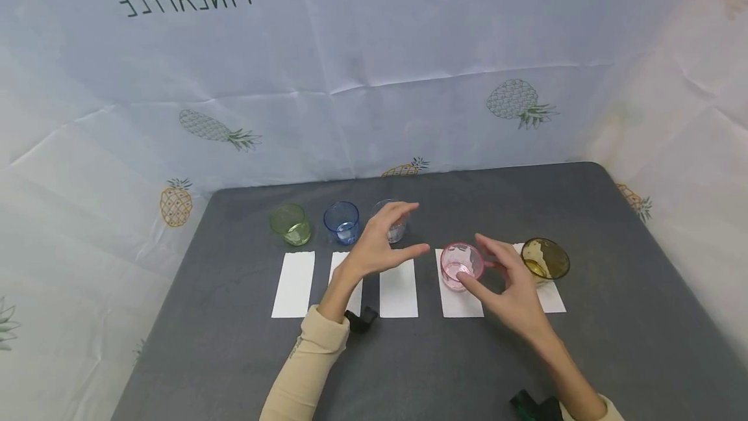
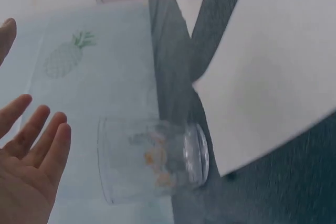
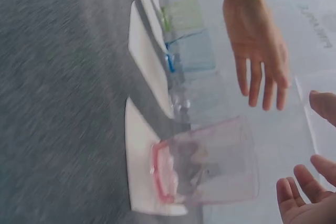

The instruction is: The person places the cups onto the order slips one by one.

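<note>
My left hand [image 1: 374, 245] hovers over the row of papers with thumb and fingers spread, holding nothing. Partly hidden behind it is a clear glass [image 1: 397, 232], which the left wrist view shows apart from the fingers. A pink glass [image 1: 461, 260] stands on a white paper right of centre. Around its near right side my right hand [image 1: 517, 291] is held with thumb and fingers apart; in the right wrist view a gap separates that hand [image 3: 310, 192] from the pink glass [image 3: 210, 166]. An amber glass [image 1: 545, 258] is just to the right hand's right, on another paper.
A green glass [image 1: 291, 225] and a blue glass [image 1: 342, 223] stand at the back left of the grey table [image 1: 234, 343]. Several white papers, among them the leftmost paper [image 1: 293, 284], lie in a row. A pineapple-print cloth [image 1: 350, 31] hangs behind the table.
</note>
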The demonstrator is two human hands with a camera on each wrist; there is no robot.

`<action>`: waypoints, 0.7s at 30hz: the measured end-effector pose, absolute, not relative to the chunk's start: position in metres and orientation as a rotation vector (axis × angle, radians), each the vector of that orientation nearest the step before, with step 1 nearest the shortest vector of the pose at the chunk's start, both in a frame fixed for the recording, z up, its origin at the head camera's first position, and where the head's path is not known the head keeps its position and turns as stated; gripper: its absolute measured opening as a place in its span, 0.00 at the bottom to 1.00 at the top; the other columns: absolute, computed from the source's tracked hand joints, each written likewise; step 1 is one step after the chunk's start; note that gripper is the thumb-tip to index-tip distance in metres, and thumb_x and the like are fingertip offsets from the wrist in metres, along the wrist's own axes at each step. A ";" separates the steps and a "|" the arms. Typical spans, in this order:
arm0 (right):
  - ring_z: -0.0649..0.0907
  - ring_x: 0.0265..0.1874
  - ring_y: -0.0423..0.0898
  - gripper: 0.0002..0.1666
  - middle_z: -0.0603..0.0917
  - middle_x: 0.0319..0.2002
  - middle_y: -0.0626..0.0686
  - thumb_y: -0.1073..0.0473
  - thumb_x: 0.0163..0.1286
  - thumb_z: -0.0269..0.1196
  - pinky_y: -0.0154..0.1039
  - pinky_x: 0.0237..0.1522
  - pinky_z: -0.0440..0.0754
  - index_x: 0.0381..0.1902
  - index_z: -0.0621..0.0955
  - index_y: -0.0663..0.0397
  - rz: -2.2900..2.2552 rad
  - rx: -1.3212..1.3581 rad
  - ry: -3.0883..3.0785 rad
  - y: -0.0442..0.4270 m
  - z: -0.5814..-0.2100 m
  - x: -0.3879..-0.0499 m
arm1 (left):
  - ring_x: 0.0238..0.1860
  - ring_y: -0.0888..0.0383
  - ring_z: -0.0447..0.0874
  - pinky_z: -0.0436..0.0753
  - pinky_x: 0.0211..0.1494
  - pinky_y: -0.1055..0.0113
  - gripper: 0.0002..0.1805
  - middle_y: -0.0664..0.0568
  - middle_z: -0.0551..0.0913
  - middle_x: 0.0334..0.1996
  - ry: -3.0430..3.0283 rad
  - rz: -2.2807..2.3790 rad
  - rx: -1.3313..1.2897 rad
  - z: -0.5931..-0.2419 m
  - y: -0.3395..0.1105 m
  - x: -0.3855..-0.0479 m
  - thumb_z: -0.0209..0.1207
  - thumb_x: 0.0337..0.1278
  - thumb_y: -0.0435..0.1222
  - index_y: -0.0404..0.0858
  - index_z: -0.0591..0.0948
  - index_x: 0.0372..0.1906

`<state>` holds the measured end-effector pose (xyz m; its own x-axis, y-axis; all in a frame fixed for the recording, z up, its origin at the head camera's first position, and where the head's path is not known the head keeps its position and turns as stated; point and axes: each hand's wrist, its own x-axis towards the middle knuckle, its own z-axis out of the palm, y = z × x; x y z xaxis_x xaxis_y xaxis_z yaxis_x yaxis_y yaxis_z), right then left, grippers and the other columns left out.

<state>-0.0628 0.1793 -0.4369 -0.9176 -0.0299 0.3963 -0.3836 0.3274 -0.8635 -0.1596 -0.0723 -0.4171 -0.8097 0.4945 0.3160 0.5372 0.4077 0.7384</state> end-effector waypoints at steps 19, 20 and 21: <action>0.78 0.59 0.34 0.39 0.81 0.61 0.56 0.65 0.55 0.78 0.23 0.60 0.76 0.66 0.79 0.52 1.613 0.482 -2.344 0.130 -0.429 -0.075 | 0.70 0.48 0.74 0.75 0.72 0.48 0.41 0.47 0.74 0.69 -2.683 -1.201 -1.016 -0.410 -0.118 -0.199 0.76 0.51 0.45 0.41 0.74 0.71; 0.78 0.59 0.35 0.39 0.81 0.61 0.56 0.64 0.55 0.78 0.23 0.61 0.75 0.66 0.79 0.52 1.606 0.493 -2.351 0.127 -0.430 -0.075 | 0.71 0.48 0.73 0.75 0.72 0.47 0.41 0.48 0.73 0.69 -2.701 -1.194 -1.020 -0.411 -0.119 -0.201 0.76 0.52 0.46 0.42 0.74 0.71; 0.77 0.60 0.36 0.39 0.81 0.61 0.56 0.63 0.55 0.78 0.24 0.62 0.75 0.66 0.79 0.52 1.599 0.505 -2.358 0.123 -0.431 -0.074 | 0.71 0.48 0.73 0.74 0.73 0.47 0.41 0.48 0.73 0.70 -2.721 -1.188 -1.022 -0.413 -0.119 -0.202 0.75 0.52 0.46 0.42 0.74 0.72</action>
<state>-0.0745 0.1233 -0.4309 -0.9095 -0.1444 0.3897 -0.4155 0.3388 -0.8442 -0.2022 -0.1194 -0.4126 -0.7880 0.5637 0.2474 0.5647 0.5019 0.6552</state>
